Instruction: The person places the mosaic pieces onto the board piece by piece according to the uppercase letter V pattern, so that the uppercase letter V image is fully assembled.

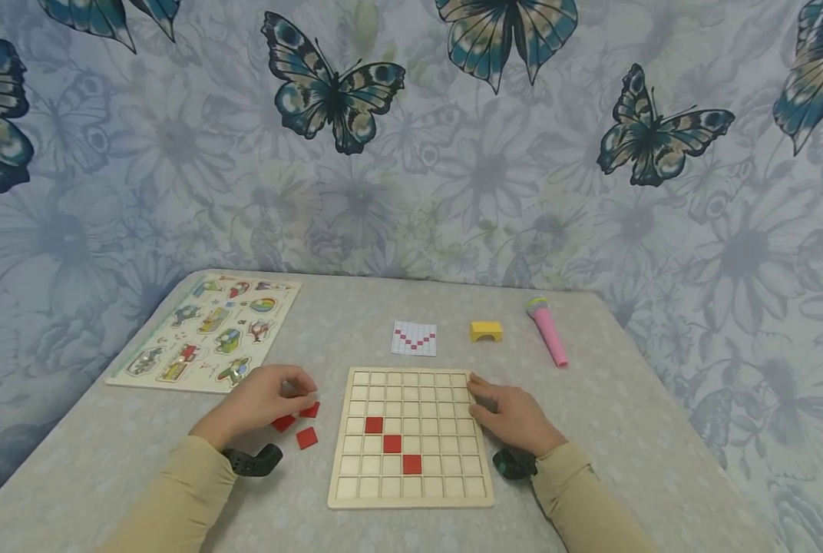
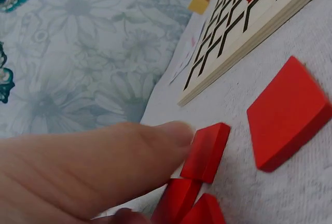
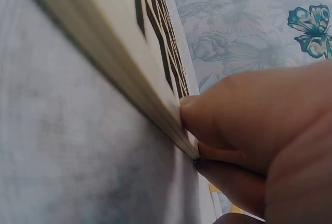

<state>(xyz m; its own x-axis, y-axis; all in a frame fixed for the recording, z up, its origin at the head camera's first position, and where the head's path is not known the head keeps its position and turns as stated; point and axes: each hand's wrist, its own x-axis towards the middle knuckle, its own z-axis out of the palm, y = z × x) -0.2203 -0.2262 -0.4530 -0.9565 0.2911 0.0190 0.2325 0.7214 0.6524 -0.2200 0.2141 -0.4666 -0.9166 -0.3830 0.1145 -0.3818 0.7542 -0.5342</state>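
Note:
A wooden grid board [image 1: 411, 491] lies at the table's front middle with three red tiles [image 1: 391, 443] set in a diagonal. My left hand [image 1: 262, 399] rests left of the board over a small pile of loose red tiles [image 1: 305, 437]; in the left wrist view a fingertip [image 2: 171, 136] touches an upended red tile [image 2: 207, 151], with another flat tile [image 2: 288, 120] beside it. My right hand [image 1: 511, 415] holds the board's right edge, fingertips [image 3: 207, 117] pressed against the board's rim [image 3: 119, 63].
A pattern card [image 1: 414, 339] with a red V lies behind the board. A yellow arch block [image 1: 486, 331] and a pink toy microphone [image 1: 547, 330] sit at the back right. A wooden picture puzzle [image 1: 207, 330] lies at the back left. Butterfly wallpaper backs the table.

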